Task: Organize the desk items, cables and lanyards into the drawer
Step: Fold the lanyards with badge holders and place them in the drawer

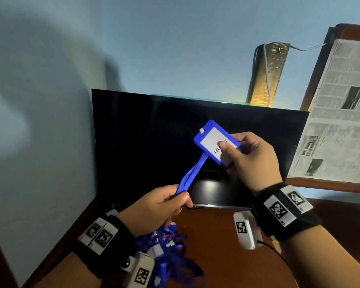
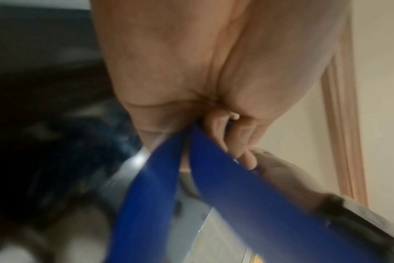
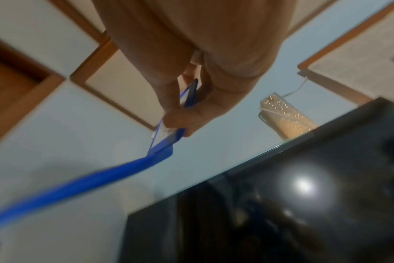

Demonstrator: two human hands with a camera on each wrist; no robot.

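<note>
Pale blue wall [image 1: 50, 80] ahead of me and to my left, a broad soft shadow across it. Dark, switched-off monitor [image 1: 154, 132] against it, on a reddish-brown wooden desk [image 1: 216, 235]; its screen reflects a bright spot of light in my right wrist view. Behind its top edge, a tall gold patterned bag [image 1: 265, 75] with a white cord. To the right, a newspaper sheet [image 1: 337, 113] lies over dark wood furniture. Overhead, white ceiling panels [image 3: 34, 26] framed in wood trim.

The right hand [image 1: 250, 157] is pinching a blue badge holder [image 1: 215, 141] while the left hand [image 1: 158, 205] is gripping its blue strap [image 1: 190, 175] before a dark monitor [image 1: 143, 132].
</note>
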